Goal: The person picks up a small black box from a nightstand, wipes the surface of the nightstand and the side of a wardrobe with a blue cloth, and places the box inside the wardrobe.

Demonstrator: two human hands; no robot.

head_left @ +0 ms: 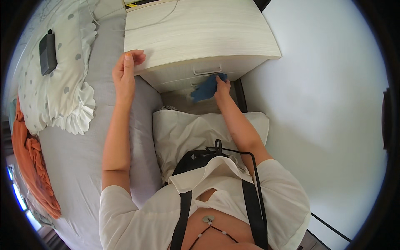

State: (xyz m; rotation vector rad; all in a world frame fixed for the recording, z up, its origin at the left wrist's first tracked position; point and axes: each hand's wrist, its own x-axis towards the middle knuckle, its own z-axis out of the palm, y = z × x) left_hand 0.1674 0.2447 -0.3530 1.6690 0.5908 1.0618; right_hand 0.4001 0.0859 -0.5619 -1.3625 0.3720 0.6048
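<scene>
"What do you see of the right hand [223, 87]?"

"I see its fingers closed on the blue cloth [204, 90], held before the drawer front [171, 77] of the cabinet [196, 35]."

"And the left hand [126, 71]?"

"From here I find it by the cabinet's near left corner, fingers loosely curled and ungripped; I can't tell whether they touch the edge. The grey-sheeted bed [79, 166] runs along that side."
</scene>
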